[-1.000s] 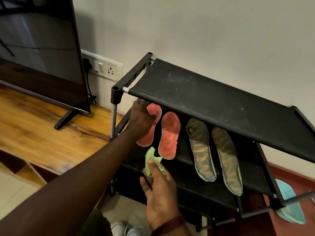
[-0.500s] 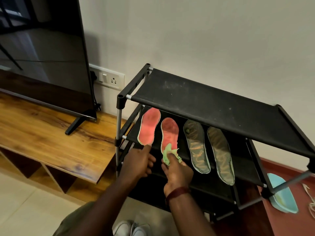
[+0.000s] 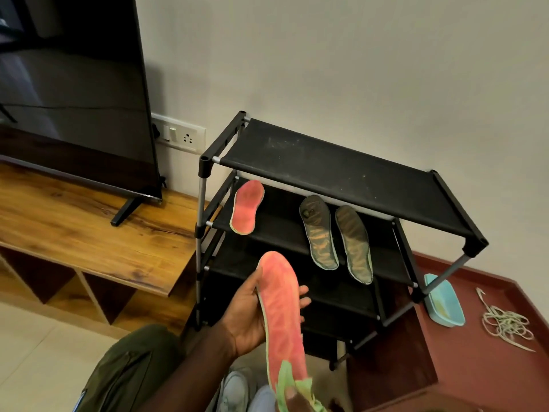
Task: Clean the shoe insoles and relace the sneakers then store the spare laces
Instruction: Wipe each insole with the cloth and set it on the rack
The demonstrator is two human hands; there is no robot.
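Head view: where's the pink insole (image 3: 282, 316)?
– In the left hand (image 3: 249, 316), lifted before the shoe rack (image 3: 341, 171), fingers curled round its edges.
– And the right hand (image 3: 292, 397)?
– One fingertip presses the green cloth (image 3: 286, 379) on the heel; its grip I cannot tell.
– Risk?
– Hard wiping could bend the unsupported heel or pull it loose.

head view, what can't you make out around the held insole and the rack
- Right hand: head view, cut off by the bottom edge; only a fingertip on the green cloth shows, so its grip is unclear.
- Sneakers: head view, partly behind the pink insole, cut by the bottom edge; lacing unseen.
- Lace pile: head view, tangled and small; count unclear.
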